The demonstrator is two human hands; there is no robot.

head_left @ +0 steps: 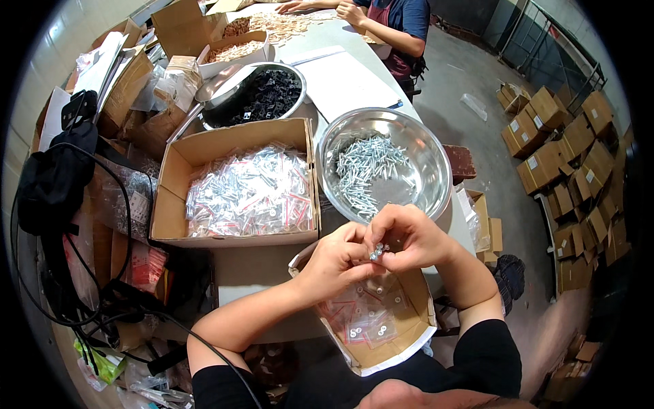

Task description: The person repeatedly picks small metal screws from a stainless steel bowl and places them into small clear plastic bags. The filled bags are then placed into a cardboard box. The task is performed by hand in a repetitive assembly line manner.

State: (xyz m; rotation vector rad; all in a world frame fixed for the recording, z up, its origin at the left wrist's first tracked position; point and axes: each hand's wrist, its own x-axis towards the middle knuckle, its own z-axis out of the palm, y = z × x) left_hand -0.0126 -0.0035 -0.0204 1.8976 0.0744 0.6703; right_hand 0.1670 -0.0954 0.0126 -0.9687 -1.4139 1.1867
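Observation:
My left hand (pixel 337 258) and my right hand (pixel 414 238) meet over an open cardboard tray, fingertips together. A few silvery screws (pixel 377 252) show between them, pinched by my right fingers. My left fingers are closed too; what they grip is hidden. Below, the cardboard tray (pixel 417 334) holds small clear zip bags (pixel 357 320) with red strips and small white round parts. Just beyond my hands, a steel bowl (pixel 436 160) contains a heap of loose screws (pixel 371 163). Left of it stands a cardboard box (pixel 235 240) full of filled bags (pixel 248 191) of screws.
Behind the box, a steel bowl (pixel 304 85) holds black parts (pixel 269 95). White paper (pixel 347 82) lies on the table. Across it, a co-worker (pixel 398 31) sits near small wooden pieces (pixel 283 27). Black cables (pixel 129 204) hang at left; cartons (pixel 572 163) are stacked at right.

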